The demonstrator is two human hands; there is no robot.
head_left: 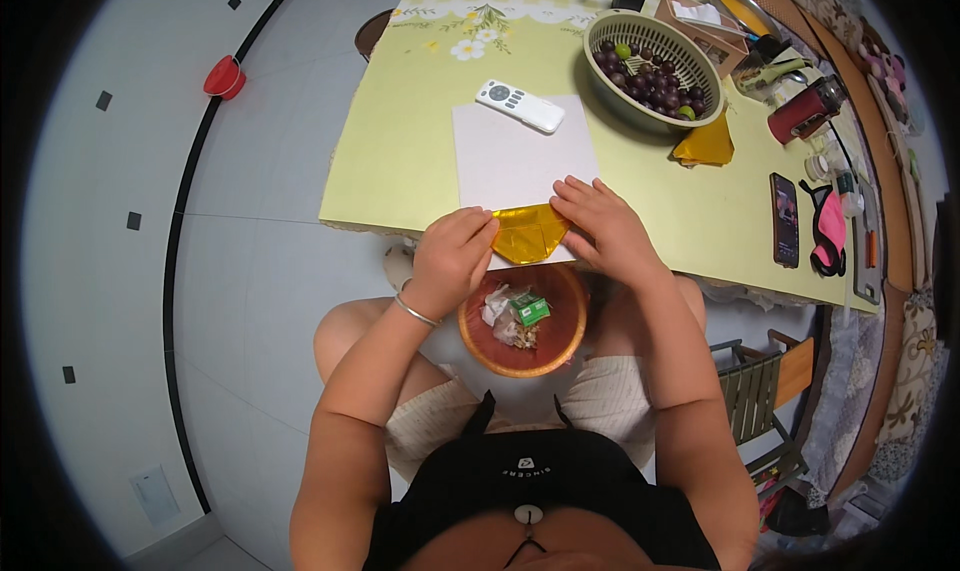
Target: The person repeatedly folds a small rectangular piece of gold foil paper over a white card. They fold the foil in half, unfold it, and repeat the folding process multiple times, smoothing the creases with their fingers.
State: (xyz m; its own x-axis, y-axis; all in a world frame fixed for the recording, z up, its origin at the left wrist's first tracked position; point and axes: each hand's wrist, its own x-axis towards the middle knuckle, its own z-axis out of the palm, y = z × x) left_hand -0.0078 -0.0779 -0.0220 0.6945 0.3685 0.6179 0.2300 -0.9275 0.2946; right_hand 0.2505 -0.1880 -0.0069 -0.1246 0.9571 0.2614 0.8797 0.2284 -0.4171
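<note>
A piece of shiny gold foil paper [528, 233], folded into a boat-like shape, lies at the table's near edge. It rests on a white sheet [522, 163]. My left hand [447, 253] is closed, its fingers and thumb pressed together on the foil's left end. Over at the right end, my right hand [612, 229] lies flat with its fingers stretched out past the fold, its thumb side touching the foil. What is under that palm is hidden. A white remote control [520, 106] lies across the sheet's far edge.
Below the table edge, between my knees, stands a reddish bin [474, 343] with litter. A colander [601, 99] of grapes and more gold paper [708, 145] are at the far right. Further right are a phone [785, 221], a pink-and-black eye mask [828, 229] and a red flask [806, 109].
</note>
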